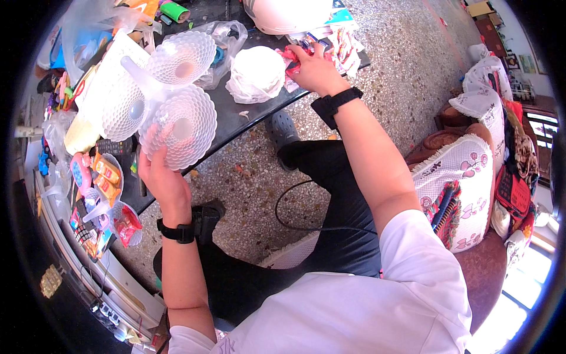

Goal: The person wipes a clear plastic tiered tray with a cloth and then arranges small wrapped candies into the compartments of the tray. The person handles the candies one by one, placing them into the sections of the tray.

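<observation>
My left hand (162, 179) grips the edge of a translucent plastic snack tray (181, 126), made of three scalloped bowls joined at a central handle. All three bowls are bare, and the tray is tilted above the table's left part. My right hand (316, 71) rests among crumpled red plastic wrappers (292, 62) at the table's right end. Its fingertips are partly hidden there, so whether it grips one cannot be told. Just left of that hand sits a bunched white plastic bag (256, 74). Behind the wrappers is a white helmet (287, 15).
A second tray with packaged snacks (107, 175) stands at left, near a remote control (114, 146) and a puzzle cube (82, 234). A green tube (174, 12) lies at the back. Right of me is a covered sofa (464, 190); a black cable (283, 221) loops near my legs.
</observation>
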